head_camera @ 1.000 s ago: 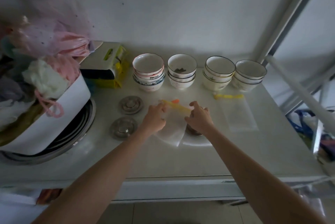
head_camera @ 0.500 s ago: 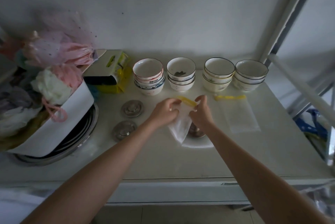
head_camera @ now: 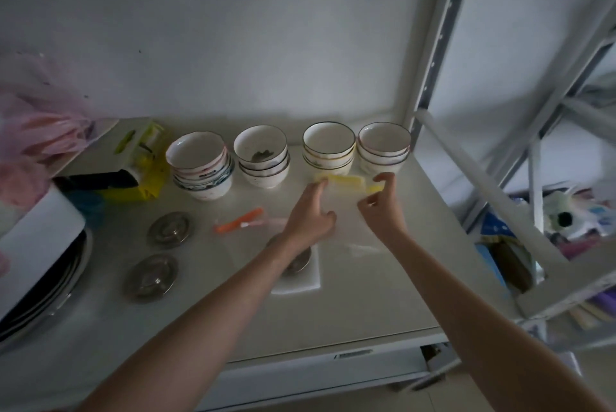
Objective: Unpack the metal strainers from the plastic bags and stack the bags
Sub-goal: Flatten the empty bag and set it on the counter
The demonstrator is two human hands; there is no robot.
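Flattening bag (head_camera: 343, 180) at 1 o'clock: left hand (head_camera: 310, 211) forefinger presses it, right hand (head_camera: 380, 208) grip unclear. Two strainers (head_camera: 168, 230) bare at 9 o'clock; orange bag (head_camera: 238, 220) unstacked.

Home kitchen: stacked bowls (head_camera: 260, 156), white counter (head_camera: 206, 305), metal shelving (head_camera: 520, 131).

Yellow-strip bag (head_camera: 343, 181) — orange-strip bag (head_camera: 238, 223); bowls (head_camera: 328, 141) white, dk rims.

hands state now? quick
Left hand: open, touching the bag's yellow strip.
Right hand: curled at the strip's end; grip cannot be told.
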